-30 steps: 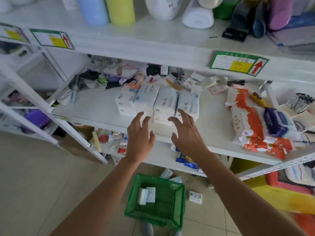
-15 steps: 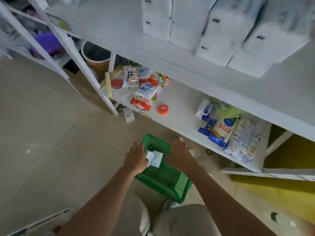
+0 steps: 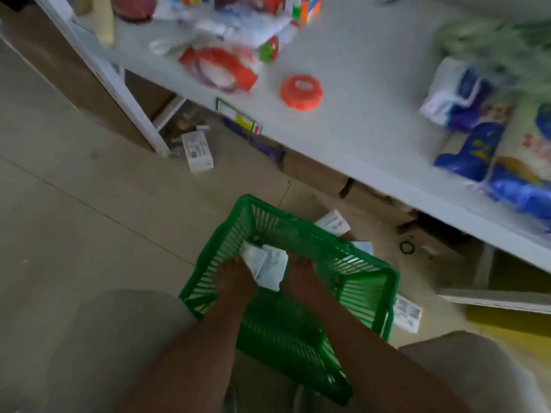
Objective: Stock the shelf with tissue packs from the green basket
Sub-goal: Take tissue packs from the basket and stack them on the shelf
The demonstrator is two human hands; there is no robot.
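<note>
Head view shows my left hand [image 3: 235,278] and right hand [image 3: 301,275] pressed against either side of the pale soft tissue packs [image 3: 267,268] inside the green slatted plastic basket [image 3: 369,281]. I judge squeezing evenly before lifting toward the white shelf [image 3: 357,126] matters.

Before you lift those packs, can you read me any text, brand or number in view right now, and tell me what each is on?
Nothing is legible; the frame is motion-blurred.
Shelf-edge label: yellow patch, print unreadable.
White box on the floor: dark print, blurred.
Tissue packs in the green basket: no readable print.
Blue bags on the shelf: graphics only, no readable words.
</note>
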